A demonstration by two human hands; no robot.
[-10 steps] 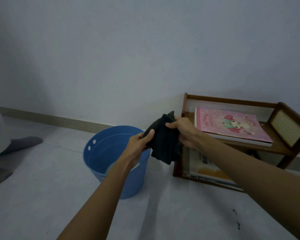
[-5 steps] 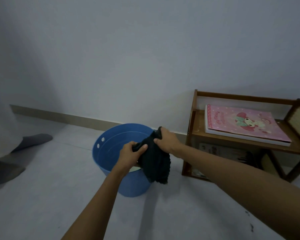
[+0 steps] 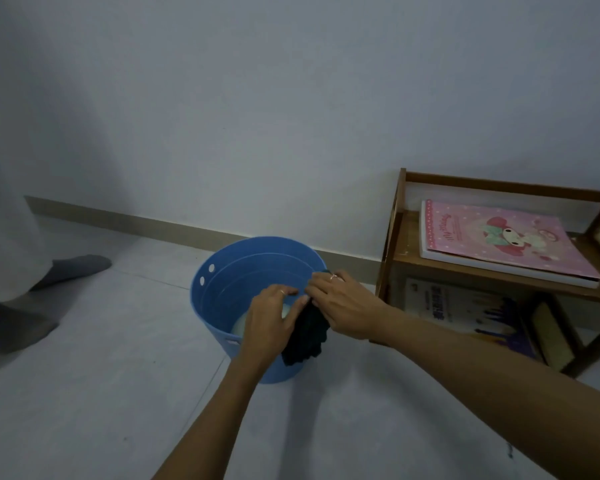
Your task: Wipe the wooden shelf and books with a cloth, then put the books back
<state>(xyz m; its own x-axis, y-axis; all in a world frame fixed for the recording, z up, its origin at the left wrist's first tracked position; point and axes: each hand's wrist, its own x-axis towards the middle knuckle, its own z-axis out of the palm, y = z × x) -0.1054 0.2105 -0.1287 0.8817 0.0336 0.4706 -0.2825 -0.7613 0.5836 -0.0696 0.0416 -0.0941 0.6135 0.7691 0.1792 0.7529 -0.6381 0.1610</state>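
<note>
A dark cloth (image 3: 305,337) hangs over the near rim of a blue bucket (image 3: 222,292). My left hand (image 3: 269,323) and my right hand (image 3: 343,306) both grip its top edge, one on each side, just above the rim. To the right stands a low wooden shelf (image 3: 406,261) against the wall. A pink book (image 3: 499,240) lies flat on its upper board. Another book (image 3: 458,306) lies on the lower level, partly behind my right forearm.
A little water shows at the bucket's bottom (image 3: 239,327). Grey slippers (image 3: 73,268) and a person's light clothing sit at the left edge. A baseboard (image 3: 136,223) runs along the white wall. The floor is pale tile.
Both hands have carried the cloth leftward and down from beside the shelf to the bucket's rim. The view has shifted, so the shelf now sits farther right.
</note>
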